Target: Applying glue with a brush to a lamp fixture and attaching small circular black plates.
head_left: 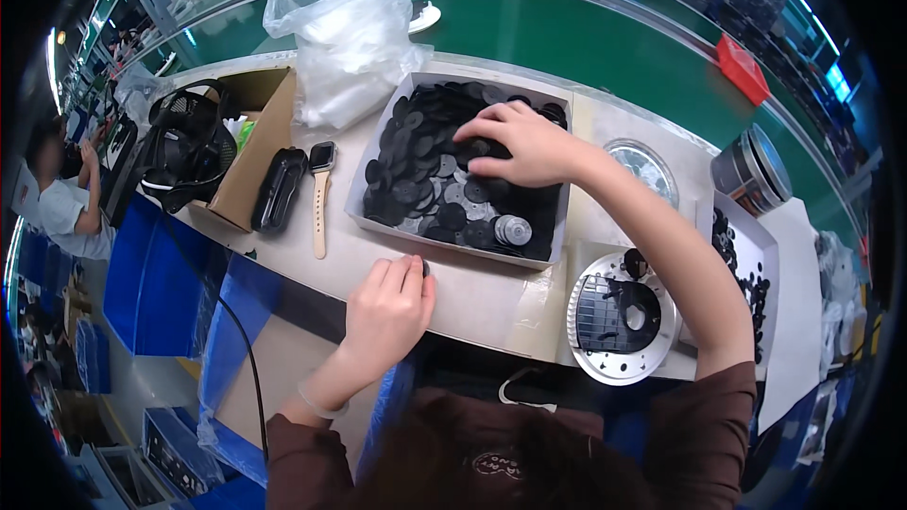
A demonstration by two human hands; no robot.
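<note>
A white open box (453,244) holds a heap of black round discs (411,146), with several grey or clear ones among them and a short stack of silvery discs (512,230) at its near right corner. My right hand (524,144) reaches into the box from the right, thumb and fingers apart, over the black discs. In front of the box, at the table's near edge, my left hand (389,307) is closed in a pinch. A small dark round piece, likely a black disc (425,268), shows at its fingertips, mostly hidden.
A white round housing (612,368) with a black part lies right of the box, beside a tray of small black pieces (767,269). A watch (319,198), black case (281,191), cardboard box (260,146) and plastic bag (350,47) stand left. A can (751,170) is far right.
</note>
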